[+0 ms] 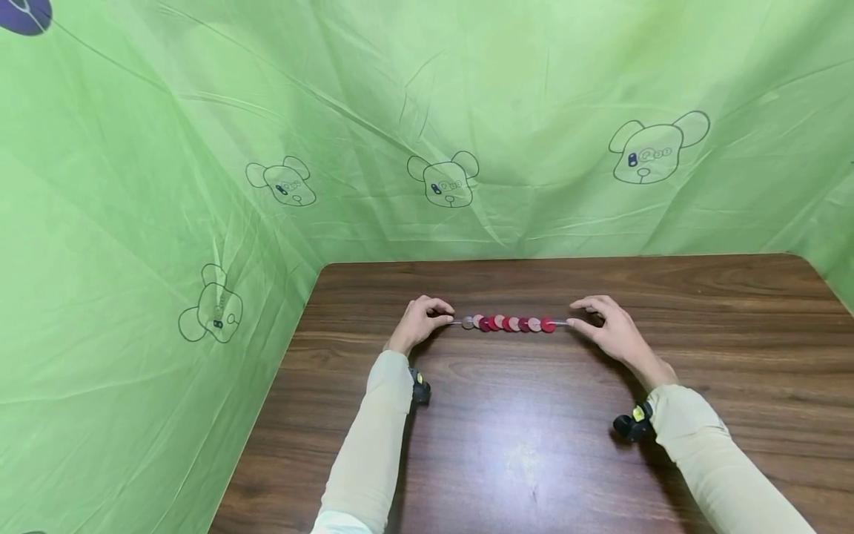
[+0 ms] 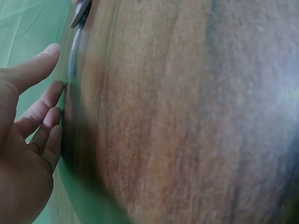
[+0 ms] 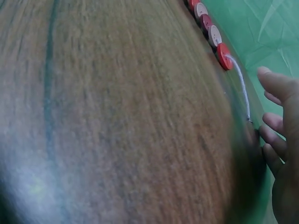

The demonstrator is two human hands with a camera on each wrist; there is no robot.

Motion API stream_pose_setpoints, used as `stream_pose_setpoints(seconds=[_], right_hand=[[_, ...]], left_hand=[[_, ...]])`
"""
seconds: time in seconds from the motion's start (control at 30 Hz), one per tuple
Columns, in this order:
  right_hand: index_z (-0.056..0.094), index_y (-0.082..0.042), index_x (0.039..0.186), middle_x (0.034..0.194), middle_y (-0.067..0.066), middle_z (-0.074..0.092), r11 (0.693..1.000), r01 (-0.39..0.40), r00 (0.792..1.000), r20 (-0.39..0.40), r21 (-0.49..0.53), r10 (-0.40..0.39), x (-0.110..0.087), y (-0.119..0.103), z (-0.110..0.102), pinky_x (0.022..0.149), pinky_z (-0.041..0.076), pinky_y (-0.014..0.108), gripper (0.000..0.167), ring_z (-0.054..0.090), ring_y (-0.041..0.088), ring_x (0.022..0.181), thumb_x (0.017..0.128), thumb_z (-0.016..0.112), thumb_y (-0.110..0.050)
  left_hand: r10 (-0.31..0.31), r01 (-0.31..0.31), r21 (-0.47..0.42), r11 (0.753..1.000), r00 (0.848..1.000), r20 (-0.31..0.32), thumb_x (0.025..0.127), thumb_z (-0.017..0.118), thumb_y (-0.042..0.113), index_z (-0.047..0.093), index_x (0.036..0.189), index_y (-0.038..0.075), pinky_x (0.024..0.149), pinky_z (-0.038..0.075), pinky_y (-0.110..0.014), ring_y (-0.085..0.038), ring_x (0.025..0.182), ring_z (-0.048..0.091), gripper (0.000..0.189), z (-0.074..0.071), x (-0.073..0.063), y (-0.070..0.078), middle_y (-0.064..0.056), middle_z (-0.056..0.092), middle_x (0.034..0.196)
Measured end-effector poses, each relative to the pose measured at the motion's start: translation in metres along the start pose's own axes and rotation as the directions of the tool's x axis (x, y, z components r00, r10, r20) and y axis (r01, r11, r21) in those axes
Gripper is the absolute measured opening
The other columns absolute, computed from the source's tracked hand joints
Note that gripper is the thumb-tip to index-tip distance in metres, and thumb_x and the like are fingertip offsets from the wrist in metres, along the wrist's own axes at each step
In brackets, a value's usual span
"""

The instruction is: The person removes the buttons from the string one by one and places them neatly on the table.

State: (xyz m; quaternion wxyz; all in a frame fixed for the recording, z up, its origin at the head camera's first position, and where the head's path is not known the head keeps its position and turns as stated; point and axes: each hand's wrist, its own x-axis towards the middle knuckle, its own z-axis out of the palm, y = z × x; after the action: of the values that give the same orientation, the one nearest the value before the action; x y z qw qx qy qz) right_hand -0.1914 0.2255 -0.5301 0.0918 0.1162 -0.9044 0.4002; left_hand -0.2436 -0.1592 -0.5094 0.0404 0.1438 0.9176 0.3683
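A row of overlapping round buttons (image 1: 510, 324) in reds, pinks and one greyish one lies across the table, strung on a pale cord (image 3: 242, 84). At the row's left end is my left hand (image 1: 419, 320), its thumb and fingers parted beside the cord's short tail. My right hand (image 1: 615, 332) hovers by the other tail, thumb and fingers spread apart. The right wrist view shows that tail lying loose from the red end button (image 3: 224, 56), the fingers just past its tip. In the left wrist view, a dark button edge (image 2: 81, 13) appears at the top.
The brown wood-grain table (image 1: 494, 415) reflects a bright glare near its front. Green curtains (image 1: 373, 89) with bear-head drawings hang behind it and along the left side. Black wrist cameras (image 1: 630, 425) sit below both hands, close to the tabletop.
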Motion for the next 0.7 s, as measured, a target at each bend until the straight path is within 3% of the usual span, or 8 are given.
stream_pose_setpoints(seconds=[0.2,0.4,0.7], right_hand=[[0.070,-0.009,0.098,0.114,0.017,0.059,0.998,0.063,0.998,0.000,-0.018,-0.063,-0.0004,0.0051,0.0034,0.094,0.036,0.053,0.020,0.050,0.035,0.109,0.082,0.076,-0.018],[0.069,-0.008,0.089,0.116,0.023,0.056,0.996,0.079,0.997,0.008,-0.033,-0.079,-0.0002,0.0036,0.0043,0.093,0.034,0.058,0.012,0.046,0.043,0.109,0.080,0.076,-0.011],[0.067,-0.009,0.083,0.116,0.023,0.056,0.994,0.082,0.997,0.002,-0.069,-0.082,0.0004,-0.0002,0.0048,0.091,0.034,0.056,0.009,0.046,0.043,0.108,0.080,0.076,-0.009]], left_hand=[[0.019,-0.019,0.057,0.998,1.000,0.001,0.082,0.076,0.021,0.075,0.094,0.019,0.089,0.038,-0.033,-0.018,0.097,0.051,0.012,0.0036,-0.0009,-0.0012,0.000,0.067,0.098],[-0.019,0.018,0.091,0.996,1.000,0.004,0.081,0.077,0.026,0.074,0.091,0.022,0.091,0.037,-0.037,-0.022,0.101,0.046,0.011,0.0055,-0.0029,0.0016,-0.001,0.060,0.102],[-0.041,0.041,0.136,0.990,0.999,0.000,0.082,0.075,0.028,0.073,0.089,0.024,0.091,0.036,-0.038,-0.022,0.102,0.044,0.008,0.0101,-0.0020,0.0010,0.000,0.056,0.103]])
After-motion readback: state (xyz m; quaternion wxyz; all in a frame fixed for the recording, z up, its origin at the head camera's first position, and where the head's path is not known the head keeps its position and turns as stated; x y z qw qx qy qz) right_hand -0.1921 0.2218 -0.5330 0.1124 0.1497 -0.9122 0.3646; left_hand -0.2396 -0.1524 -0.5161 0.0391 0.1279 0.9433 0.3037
